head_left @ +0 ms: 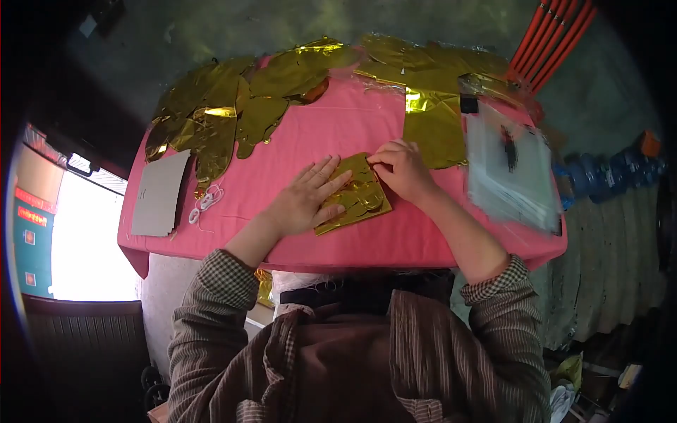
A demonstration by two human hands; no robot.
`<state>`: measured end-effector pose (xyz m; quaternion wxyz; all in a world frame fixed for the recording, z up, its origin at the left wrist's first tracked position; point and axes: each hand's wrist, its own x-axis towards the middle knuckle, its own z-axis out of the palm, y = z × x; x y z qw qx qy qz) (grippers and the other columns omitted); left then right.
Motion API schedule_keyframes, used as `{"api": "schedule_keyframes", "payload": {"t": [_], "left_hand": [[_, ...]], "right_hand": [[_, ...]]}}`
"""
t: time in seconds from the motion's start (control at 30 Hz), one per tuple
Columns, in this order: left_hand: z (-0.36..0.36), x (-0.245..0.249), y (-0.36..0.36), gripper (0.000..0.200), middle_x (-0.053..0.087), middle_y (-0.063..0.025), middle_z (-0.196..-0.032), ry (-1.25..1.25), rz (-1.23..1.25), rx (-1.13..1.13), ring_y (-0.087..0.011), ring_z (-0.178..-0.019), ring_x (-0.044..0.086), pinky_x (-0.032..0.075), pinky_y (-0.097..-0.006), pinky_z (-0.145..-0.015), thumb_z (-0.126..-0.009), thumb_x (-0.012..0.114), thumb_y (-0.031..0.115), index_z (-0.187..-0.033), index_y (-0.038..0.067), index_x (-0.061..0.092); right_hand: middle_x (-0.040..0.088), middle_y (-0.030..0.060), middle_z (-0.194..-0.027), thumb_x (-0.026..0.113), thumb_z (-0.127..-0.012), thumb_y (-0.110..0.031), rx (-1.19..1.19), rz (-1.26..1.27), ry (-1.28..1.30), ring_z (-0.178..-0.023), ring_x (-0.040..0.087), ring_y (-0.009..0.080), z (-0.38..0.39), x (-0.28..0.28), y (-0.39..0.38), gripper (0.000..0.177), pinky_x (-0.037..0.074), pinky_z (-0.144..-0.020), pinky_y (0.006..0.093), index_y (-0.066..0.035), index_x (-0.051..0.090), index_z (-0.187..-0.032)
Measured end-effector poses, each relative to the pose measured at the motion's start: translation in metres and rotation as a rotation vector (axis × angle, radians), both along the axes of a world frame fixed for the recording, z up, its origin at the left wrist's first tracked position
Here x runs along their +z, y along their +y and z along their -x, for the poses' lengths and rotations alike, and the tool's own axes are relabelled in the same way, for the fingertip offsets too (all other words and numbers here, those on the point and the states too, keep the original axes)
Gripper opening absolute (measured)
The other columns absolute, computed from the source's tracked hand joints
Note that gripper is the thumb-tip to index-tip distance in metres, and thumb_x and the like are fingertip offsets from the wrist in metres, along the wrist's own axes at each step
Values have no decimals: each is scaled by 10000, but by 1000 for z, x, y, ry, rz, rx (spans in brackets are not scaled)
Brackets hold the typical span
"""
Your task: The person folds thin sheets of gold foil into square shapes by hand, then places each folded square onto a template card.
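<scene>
A folded gold foil piece [363,201] lies on the pink cloth in front of me. My left hand [303,197] rests flat on its left side, fingers spread. At its upper right corner, my right hand [400,168] has thumb and fingertips pinched together on the foil's edge. Whether anything else is between those fingertips is too small to tell. To the left of my left hand lie white string loops [204,204], and further left a stack of grey cards [161,194].
Gold foil balloons [204,106] spread along the far left of the pink-covered table [331,120], with more gold foil [434,127] at the far right. Clear plastic bags [509,169] lie at right. Red poles [550,42] and blue-tinted bottles [599,176] stand beyond.
</scene>
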<state>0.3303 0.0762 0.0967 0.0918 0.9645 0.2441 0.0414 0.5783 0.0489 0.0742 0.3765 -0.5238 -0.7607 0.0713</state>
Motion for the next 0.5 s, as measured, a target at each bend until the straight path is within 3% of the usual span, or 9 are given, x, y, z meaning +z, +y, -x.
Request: {"api": "schedule_keyframes", "payload": {"t": [0.37, 0.5], "left_hand": [[0, -2, 0, 620, 168, -207, -1496, -34, 6, -16, -356, -1381, 192, 168, -448, -1120, -916, 473, 386, -1441, 129, 266], [0, -3, 1, 625, 165, -211, -1496, -26, 1, -14, -354, -1381, 192, 169, -448, -1120, -913, 477, 384, -1441, 128, 264]], "right_hand": [[564, 12, -828, 663, -737, -136, 122, -81, -236, -890, 538, 195, -6, 8, -2, 67, 362, -915, 396, -94, 661, -791], [542, 17, -858, 652, -742, -151, 208, -157, -445, -898, 534, 203, -12, 15, 1, 83, 356, -947, 427, -102, 658, -809]]}}
